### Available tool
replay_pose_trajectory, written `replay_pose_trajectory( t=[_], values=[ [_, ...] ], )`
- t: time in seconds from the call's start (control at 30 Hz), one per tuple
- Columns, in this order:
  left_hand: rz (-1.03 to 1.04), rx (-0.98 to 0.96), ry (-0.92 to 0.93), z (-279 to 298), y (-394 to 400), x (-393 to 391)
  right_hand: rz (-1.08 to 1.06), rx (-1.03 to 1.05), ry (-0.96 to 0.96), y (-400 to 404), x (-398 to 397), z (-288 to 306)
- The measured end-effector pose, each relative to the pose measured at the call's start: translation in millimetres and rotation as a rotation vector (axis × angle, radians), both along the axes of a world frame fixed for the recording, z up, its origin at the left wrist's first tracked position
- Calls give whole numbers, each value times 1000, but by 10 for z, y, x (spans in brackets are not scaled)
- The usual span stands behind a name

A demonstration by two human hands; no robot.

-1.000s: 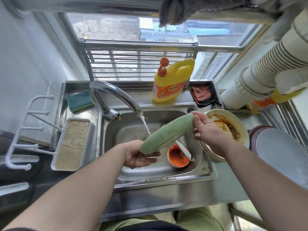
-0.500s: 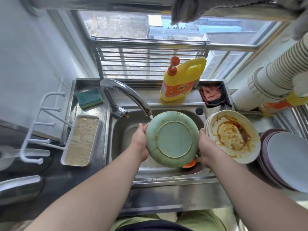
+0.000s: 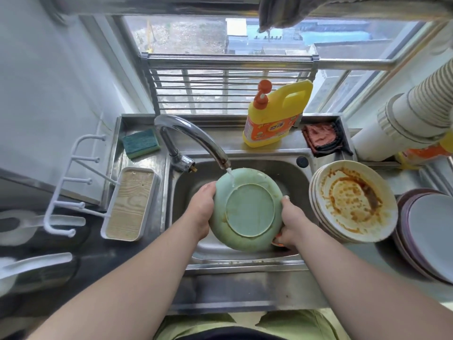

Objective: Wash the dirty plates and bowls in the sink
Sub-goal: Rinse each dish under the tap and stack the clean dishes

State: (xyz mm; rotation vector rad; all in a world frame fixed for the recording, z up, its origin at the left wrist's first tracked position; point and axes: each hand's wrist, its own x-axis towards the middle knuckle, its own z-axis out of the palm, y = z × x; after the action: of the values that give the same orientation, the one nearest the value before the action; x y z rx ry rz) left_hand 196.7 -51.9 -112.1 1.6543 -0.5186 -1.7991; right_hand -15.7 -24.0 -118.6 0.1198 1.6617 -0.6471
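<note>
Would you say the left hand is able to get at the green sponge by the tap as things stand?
Probably not at once: the left hand grips the green plate. The sponge lies uncovered left of the tap, so the path looks free.

Daylight is admitted through a window (image 3: 245, 38) behind the counter, with rooftops seen outside. A metal slatted rack (image 3: 228, 87) is set against the sill. A pale wall (image 3: 49, 82) is seen at left, a white hook rack (image 3: 73, 182) mounted beside it. A dark countertop (image 3: 85, 263) is seen lower left.
</note>
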Motion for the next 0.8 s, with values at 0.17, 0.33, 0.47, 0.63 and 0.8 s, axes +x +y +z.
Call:
replay_pose_trajectory(
  t=[0.17, 0.33, 0.47, 0.63, 0.8],
  values=[
    [50, 99, 15, 30, 165, 195, -75, -64, -4, -25, 304, -172],
    [216, 204, -45, -54, 258, 418, 1, -203, 97, -56, 565, -219],
    [223, 285, -23, -41, 360, 455, 110, -362, 216, -26, 656, -152],
    [225, 275, -11, -48, 414, 379, 234, -475, 317, 36, 635, -85],
    [150, 218, -66, -89, 370, 249, 185, -506, 328, 30, 463, -41]
  ],
)
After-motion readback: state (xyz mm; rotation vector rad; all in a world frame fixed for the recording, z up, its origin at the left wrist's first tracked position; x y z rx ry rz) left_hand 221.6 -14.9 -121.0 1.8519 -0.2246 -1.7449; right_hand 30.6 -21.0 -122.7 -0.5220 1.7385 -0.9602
